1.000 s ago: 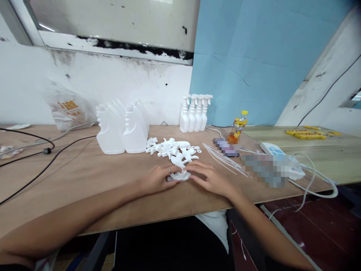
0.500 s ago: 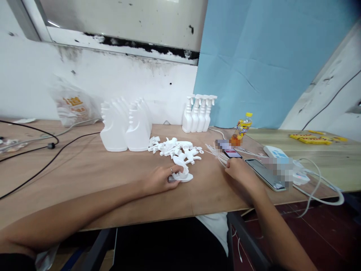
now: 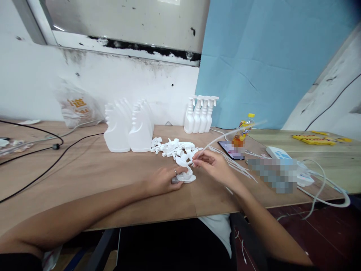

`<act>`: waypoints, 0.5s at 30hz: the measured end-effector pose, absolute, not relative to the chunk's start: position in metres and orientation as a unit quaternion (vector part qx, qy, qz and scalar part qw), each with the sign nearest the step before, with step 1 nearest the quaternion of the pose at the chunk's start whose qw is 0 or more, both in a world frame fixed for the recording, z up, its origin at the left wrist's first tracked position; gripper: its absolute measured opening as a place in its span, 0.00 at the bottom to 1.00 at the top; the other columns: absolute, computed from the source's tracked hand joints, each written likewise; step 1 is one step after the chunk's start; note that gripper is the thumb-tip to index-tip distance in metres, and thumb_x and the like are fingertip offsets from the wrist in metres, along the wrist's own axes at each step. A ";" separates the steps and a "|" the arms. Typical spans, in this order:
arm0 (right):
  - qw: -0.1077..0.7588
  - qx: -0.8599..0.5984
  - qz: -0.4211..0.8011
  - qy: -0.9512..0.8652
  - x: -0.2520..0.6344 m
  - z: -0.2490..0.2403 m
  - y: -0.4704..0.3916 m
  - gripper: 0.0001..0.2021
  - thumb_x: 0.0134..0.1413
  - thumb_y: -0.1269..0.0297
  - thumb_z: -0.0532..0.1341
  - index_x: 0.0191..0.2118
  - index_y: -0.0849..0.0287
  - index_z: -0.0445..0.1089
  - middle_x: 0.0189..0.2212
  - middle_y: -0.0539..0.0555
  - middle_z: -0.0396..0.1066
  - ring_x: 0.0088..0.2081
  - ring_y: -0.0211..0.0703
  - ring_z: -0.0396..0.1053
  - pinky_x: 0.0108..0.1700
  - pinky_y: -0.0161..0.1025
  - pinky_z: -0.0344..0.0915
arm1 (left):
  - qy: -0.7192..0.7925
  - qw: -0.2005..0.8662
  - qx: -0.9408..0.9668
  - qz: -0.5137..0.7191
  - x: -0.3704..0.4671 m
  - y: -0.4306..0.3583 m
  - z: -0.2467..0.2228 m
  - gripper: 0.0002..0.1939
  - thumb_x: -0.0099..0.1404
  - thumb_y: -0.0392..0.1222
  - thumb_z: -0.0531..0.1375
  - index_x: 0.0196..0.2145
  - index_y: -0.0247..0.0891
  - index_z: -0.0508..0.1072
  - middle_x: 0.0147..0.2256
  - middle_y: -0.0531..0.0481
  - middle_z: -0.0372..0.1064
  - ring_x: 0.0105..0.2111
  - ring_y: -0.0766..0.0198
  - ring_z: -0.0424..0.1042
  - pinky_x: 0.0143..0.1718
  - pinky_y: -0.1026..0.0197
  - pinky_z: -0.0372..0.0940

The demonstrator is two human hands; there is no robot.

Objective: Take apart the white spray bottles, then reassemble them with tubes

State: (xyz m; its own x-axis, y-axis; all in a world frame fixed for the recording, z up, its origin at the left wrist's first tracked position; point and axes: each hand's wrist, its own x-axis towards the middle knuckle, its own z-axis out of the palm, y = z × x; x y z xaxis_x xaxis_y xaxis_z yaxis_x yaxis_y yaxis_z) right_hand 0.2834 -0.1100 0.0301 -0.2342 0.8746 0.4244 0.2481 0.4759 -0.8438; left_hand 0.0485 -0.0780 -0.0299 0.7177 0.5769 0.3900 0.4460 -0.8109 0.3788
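Observation:
My left hand (image 3: 161,183), with a ring on one finger, is closed round a white spray trigger head (image 3: 189,177) near the front of the table. The fingers cover part of it. Pinched in my right hand (image 3: 213,166) is a thin translucent dip tube (image 3: 227,135), which slants up to the right. The tube's lower end is by the fingertips, close above the trigger head; whether they touch I cannot tell. Just beyond both hands lies a pile of loose white sprayer parts (image 3: 172,148). More dip tubes (image 3: 238,168) lie on the table right of my right hand.
White bottles without tops (image 3: 117,133) stand in rows at the back left. Several spray bottles with trigger heads (image 3: 197,118) stand by the wall. Rightward are a drink bottle (image 3: 246,130), a phone (image 3: 231,149), a white device (image 3: 279,153) and cables. A plastic bag (image 3: 77,109) sits at the left.
My right hand has come left from beside the phones and now holds a dip tube near the trigger head. My left hand keeps its hold. The view has shifted slightly.

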 end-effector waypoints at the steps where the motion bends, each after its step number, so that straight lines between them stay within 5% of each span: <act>1: 0.476 -0.397 0.314 -0.719 0.280 0.027 -0.108 0.09 0.56 0.57 0.66 0.36 0.57 0.72 0.34 0.53 0.76 0.37 0.44 0.75 0.43 0.42 0.72 | 0.274 0.135 0.918 0.255 0.049 -0.077 -0.030 0.23 0.65 0.41 0.61 0.58 0.46 0.68 0.51 0.49 0.74 0.47 0.57 0.75 0.48 0.60 0.67; 9: 0.425 -0.441 0.255 -0.748 0.295 0.012 -0.105 0.13 0.63 0.54 0.61 0.32 0.57 0.65 0.26 0.49 0.71 0.27 0.39 0.69 0.33 0.38 0.65 | 0.292 0.154 0.916 0.227 0.047 -0.077 -0.030 0.22 0.67 0.43 0.61 0.58 0.46 0.67 0.47 0.50 0.75 0.42 0.58 0.76 0.43 0.61 0.67; 15: 0.351 -0.519 0.385 -0.678 0.332 0.008 -0.099 0.16 0.66 0.49 0.56 0.34 0.57 0.60 0.29 0.52 0.74 0.27 0.40 0.75 0.26 0.35 0.67 | 0.311 0.141 0.918 0.199 0.047 -0.080 -0.028 0.22 0.69 0.46 0.59 0.59 0.45 0.66 0.42 0.50 0.76 0.32 0.61 0.75 0.34 0.63 0.64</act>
